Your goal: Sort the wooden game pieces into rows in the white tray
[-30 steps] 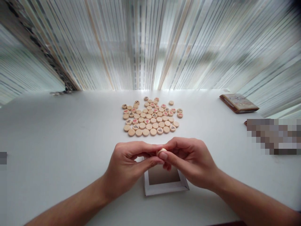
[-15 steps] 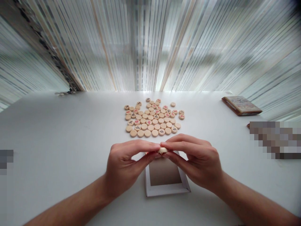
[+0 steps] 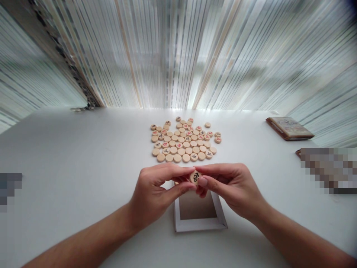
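Observation:
Between the fingertips of both hands is a round wooden Chinese chess piece (image 3: pixel 195 177), its face with a black character tilted toward me. My left hand (image 3: pixel 158 190) pinches it from the left. My right hand (image 3: pixel 230 188) grips the other side, thumb on the edge of the face. Below the hands lies a shallow white-rimmed box (image 3: pixel 199 225) with a brown inside; its far part is hidden by my fingers. Just beyond, many more chess pieces (image 3: pixel 181 151) lie flat in a loose cluster, some plain side up, others showing red or black characters.
A flat brown-edged box (image 3: pixel 290 128) lies at the right rear of the white table (image 3: pixel 83 167). Nearer on the right is a pixelated object (image 3: pixel 331 171), and another pixelated patch (image 3: pixel 9 186) sits at the left edge. A striped string curtain (image 3: pixel 178 56) hangs behind the table.
The chess piece has been turned from edge-on so that its black character now faces me. My right thumb has shifted onto its face. The view has moved slightly.

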### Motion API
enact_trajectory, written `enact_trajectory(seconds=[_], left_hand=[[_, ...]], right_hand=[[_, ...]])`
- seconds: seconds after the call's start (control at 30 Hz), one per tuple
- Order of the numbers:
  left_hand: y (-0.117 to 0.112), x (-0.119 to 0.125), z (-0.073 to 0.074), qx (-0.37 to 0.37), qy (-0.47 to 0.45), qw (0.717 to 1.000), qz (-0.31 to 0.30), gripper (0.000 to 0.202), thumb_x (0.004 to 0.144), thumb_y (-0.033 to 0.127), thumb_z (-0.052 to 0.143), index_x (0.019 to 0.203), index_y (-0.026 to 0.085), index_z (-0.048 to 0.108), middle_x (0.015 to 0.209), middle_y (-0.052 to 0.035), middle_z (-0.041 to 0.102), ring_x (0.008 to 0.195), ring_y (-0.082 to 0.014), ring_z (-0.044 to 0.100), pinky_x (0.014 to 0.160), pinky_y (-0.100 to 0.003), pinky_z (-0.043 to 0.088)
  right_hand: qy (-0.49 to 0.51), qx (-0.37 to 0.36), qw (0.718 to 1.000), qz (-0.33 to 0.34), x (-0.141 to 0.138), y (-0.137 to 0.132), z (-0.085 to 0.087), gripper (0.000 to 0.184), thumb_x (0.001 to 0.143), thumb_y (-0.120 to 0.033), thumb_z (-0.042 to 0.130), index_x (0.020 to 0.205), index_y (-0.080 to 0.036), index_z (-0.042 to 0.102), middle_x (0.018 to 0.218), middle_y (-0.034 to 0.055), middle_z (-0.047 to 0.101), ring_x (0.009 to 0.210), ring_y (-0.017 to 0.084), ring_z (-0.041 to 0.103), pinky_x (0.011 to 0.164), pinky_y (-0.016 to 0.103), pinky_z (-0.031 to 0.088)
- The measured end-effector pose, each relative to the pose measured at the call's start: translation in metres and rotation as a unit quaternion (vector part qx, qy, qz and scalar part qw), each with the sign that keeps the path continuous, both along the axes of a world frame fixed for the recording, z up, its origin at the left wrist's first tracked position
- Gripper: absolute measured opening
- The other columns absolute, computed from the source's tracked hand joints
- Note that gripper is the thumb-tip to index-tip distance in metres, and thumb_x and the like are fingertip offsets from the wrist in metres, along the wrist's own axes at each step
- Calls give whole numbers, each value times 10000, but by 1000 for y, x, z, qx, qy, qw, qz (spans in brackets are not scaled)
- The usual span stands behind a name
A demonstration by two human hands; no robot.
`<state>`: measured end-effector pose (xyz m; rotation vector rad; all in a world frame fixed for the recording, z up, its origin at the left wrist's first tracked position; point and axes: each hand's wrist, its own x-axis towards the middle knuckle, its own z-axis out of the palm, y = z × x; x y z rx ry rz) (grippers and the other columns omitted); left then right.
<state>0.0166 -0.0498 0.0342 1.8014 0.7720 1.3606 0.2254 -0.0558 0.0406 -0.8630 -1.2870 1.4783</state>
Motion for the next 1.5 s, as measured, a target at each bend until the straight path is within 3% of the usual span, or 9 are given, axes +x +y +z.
enact_trajectory(seconds=[0.2, 0.43, 0.6, 0.8, 1.03, 1.23, 1.37, 1.5], left_hand=[[0, 1, 0, -49, -34, 998, -10, 204, 845, 229, 909, 1027, 156, 851, 834, -62, 841, 714, -169, 803, 707, -229, 669], [2, -2, -1, 19, 9, 1000, 9, 203, 851, 263, 904, 1033, 186, 864, 826, -58, 839, 711, -157, 771, 690, -220, 628], [2, -1, 2, 50, 24, 998, 12, 144, 892, 222, 864, 1034, 195, 865, 864, -63, 837, 743, -156, 760, 687, -217, 603], [0, -1, 3, 3, 21, 1000, 21, 71, 922, 190, 830, 985, 196, 862, 832, -36, 840, 710, -139, 767, 679, -199, 613], [-5, 2, -3, -81, -35, 996, -27, 357, 845, 63, 854, 1187, 165, 826, 926, -44, 855, 775, -145, 818, 762, -187, 680], [-6, 3, -1, -120, -41, 990, -62, 364, 830, 16, 847, 1170, 143, 827, 959, -63, 868, 819, -170, 842, 802, -197, 690], [-6, 3, 1, -78, 7, 995, -58, 328, 852, 30, 833, 1165, 128, 829, 921, -64, 864, 774, -155, 826, 746, -178, 675], [-6, 4, 2, -5, 50, 997, -57, 291, 863, 36, 826, 1141, 117, 834, 915, -64, 860, 757, -142, 806, 726, -166, 648]], right_hand=[[4, -17, 999, 41, 3, 0, 0, 292, 842, -252, 915, 1128, -212, 872, 784, 62, 823, 649, 164, 748, 668, 298, 681], [15, -21, 999, 34, 3, 1, -1, 246, 795, -212, 946, 1034, -223, 890, 747, 50, 829, 620, 148, 758, 641, 241, 667], [13, -18, 1000, 3, 2, -1, -1, 222, 753, -273, 979, 936, -185, 887, 705, 65, 819, 596, 191, 774, 599, 289, 686], [-16, 7, 1000, -3, 1, -2, 3, 210, 787, -317, 957, 921, -177, 874, 759, 75, 832, 612, 194, 776, 597, 294, 689], [-8, -48, 998, 33, 1, -1, 6, 240, 894, -367, 872, 821, -143, 824, 658, 56, 780, 558, 132, 722, 567, 214, 628], [47, -130, 988, 64, 0, 0, 5, 275, 705, -251, 1007, 871, -138, 819, 644, 15, 753, 508, 102, 668, 503, 174, 584], [31, -160, 985, 54, -1, -3, 3, 350, 611, -182, 1043, 841, -136, 783, 570, -21, 700, 448, 80, 605, 431, 138, 507], [1, -160, 987, 36, -1, -4, 4, 339, 608, -196, 1043, 728, -126, 734, 503, -35, 645, 392, 47, 514, 369, 104, 385]])
